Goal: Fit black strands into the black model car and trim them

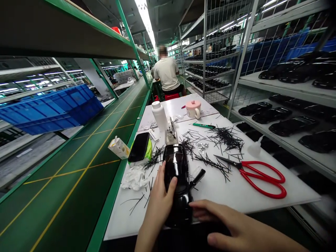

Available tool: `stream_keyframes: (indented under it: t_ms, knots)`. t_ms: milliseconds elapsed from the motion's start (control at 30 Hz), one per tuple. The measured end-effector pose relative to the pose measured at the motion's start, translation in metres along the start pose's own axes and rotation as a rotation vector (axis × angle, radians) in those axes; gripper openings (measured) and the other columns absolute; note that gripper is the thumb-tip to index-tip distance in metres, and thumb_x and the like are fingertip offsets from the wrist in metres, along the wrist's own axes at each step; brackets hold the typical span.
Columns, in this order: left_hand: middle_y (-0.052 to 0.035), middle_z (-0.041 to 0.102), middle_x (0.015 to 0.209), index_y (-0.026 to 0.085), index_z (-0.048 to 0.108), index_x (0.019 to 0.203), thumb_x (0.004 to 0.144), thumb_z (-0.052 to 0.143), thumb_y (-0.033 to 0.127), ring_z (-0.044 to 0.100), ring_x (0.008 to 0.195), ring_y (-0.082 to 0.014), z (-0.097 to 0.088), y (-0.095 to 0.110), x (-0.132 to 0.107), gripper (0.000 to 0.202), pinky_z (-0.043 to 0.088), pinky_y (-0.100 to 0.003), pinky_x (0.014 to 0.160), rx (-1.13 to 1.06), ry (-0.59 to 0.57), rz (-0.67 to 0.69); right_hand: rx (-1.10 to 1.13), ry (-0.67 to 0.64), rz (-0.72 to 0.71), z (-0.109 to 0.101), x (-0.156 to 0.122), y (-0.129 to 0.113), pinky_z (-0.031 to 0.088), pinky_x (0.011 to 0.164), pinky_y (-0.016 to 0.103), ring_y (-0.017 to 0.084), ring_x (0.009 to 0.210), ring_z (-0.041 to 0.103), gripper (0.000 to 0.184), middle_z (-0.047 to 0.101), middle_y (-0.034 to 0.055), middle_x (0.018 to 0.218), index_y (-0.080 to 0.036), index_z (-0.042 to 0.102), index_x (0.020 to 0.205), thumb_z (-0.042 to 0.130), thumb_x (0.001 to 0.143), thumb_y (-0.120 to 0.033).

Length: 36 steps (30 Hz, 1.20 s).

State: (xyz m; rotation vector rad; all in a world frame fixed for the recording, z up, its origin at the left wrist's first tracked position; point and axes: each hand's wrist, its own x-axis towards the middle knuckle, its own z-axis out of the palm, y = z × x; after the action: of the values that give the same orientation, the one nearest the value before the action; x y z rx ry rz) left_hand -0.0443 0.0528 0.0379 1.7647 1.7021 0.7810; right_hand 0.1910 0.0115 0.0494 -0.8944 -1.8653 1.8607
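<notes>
A glossy black model car (175, 166) lies lengthwise near the front edge of the white table. A black part (197, 177), which looks like an opened door, juts out from its right side. My left hand (163, 190) grips the car, fingers along the left side and thumb on top. At the car's lower right, my right hand (217, 217) has its fingertips at the bodywork, with the thumb spread well apart. Red-handled scissors (262, 176) rest on the right of the table. Thin black strips (227, 138) are scattered around the car.
Beyond the car stand a white bottle (159, 115) and a pink-lidded mug (193, 108). A phone (139, 147), crumpled tissue (134, 178) and drink carton (119, 147) are left. A green conveyor (86, 164) runs alongside; racks of black cars (294, 126) stand right. A person (167, 71) sits ahead.
</notes>
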Motion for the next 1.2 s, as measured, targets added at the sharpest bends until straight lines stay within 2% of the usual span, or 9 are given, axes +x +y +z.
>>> stream_keyframes:
  t_ms: [133,233,333,433,567,800,933,1067,1200]
  knots:
    - [-0.0137,0.019,0.165,0.03,0.026,0.155,0.095,0.05,0.046,0.013,0.153,-0.038,-0.002,-0.001,-0.035,0.066,0.025,-0.07,0.115,0.331,0.02,0.131,-0.027,-0.143,-0.159,-0.002,0.013,-0.005,0.043,0.11,0.036,0.024,0.13,0.055,0.057,0.055,0.0123,0.144,-0.02,0.052,0.142,0.064,0.09,-0.037]
    - [-0.0132,0.014,0.166,0.034,0.02,0.156,0.089,0.062,0.036,0.014,0.152,-0.0416,0.005,-0.007,-0.065,0.079,0.029,-0.072,0.111,0.45,0.094,0.178,-0.176,-0.096,-0.202,-0.017,0.015,-0.008,0.054,0.09,0.029,0.019,0.1,0.069,0.024,0.073,0.0066,0.109,-0.021,0.069,0.111,0.058,0.093,-0.031]
    - [-0.0175,0.019,0.163,0.03,0.023,0.154,0.087,0.064,0.034,0.028,0.148,-0.0415,0.019,-0.014,-0.082,0.078,0.042,-0.066,0.106,0.424,0.215,0.063,-0.408,0.224,-0.082,-0.046,0.017,-0.001,0.053,0.064,0.027,0.016,0.066,0.067,0.029,0.071,0.0024,0.075,-0.021,0.067,0.092,0.044,0.1,-0.038]
    - [-0.0199,0.025,0.159,0.026,0.026,0.152,0.086,0.065,0.038,0.037,0.143,-0.041,0.034,-0.019,-0.082,0.078,0.047,-0.062,0.103,0.372,0.324,0.017,-0.91,0.693,0.024,-0.072,0.024,0.02,0.05,0.072,0.037,0.025,0.08,0.067,0.024,0.071,0.0085,0.092,-0.02,0.063,0.1,0.045,0.098,-0.035]
    - [-0.0194,0.043,0.144,0.022,0.037,0.148,0.075,0.075,0.044,0.048,0.131,-0.0405,0.044,-0.022,-0.073,0.085,0.048,-0.061,0.102,0.354,0.475,0.07,-1.18,0.728,0.172,-0.083,0.031,0.043,0.045,0.063,0.036,0.028,0.084,0.063,0.015,0.066,0.0099,0.095,-0.019,0.058,0.092,0.047,0.094,-0.03]
    - [-0.0147,0.052,0.134,0.021,0.056,0.124,0.07,0.077,0.037,0.055,0.124,-0.0347,0.006,-0.019,-0.078,0.06,0.05,-0.054,0.099,0.187,0.537,0.113,-1.026,0.885,0.152,-0.079,0.027,0.033,0.044,0.056,0.034,0.022,0.061,0.061,0.011,0.063,0.0028,0.074,-0.02,0.05,0.092,0.045,0.096,-0.029]
    - [-0.0142,0.054,0.135,0.022,0.054,0.118,0.066,0.077,0.031,0.056,0.125,-0.0341,-0.018,-0.017,-0.081,0.057,0.05,-0.052,0.1,0.114,0.454,0.218,-0.452,1.093,-0.297,-0.064,0.017,0.009,0.056,0.064,0.033,0.02,0.074,0.069,0.016,0.066,0.0034,0.093,-0.023,0.055,0.107,0.058,0.095,-0.033]
    - [-0.014,0.053,0.137,0.022,0.055,0.113,0.066,0.077,0.03,0.055,0.126,-0.0335,-0.017,-0.009,-0.077,0.052,0.049,-0.051,0.101,0.039,0.366,0.315,-0.212,0.903,-0.682,-0.044,0.001,-0.016,0.061,0.078,0.031,0.018,0.091,0.07,0.018,0.07,0.0024,0.099,-0.026,0.063,0.103,0.063,0.09,-0.013]
    - [-0.0146,0.052,0.136,0.022,0.054,0.119,0.067,0.078,0.035,0.052,0.129,-0.0341,-0.01,0.008,-0.068,0.059,0.045,-0.054,0.106,0.004,0.404,0.357,-0.308,0.762,-0.685,-0.04,-0.014,-0.02,0.061,0.081,0.033,0.02,0.096,0.07,0.028,0.072,0.0036,0.1,-0.027,0.063,0.108,0.062,0.089,-0.007]
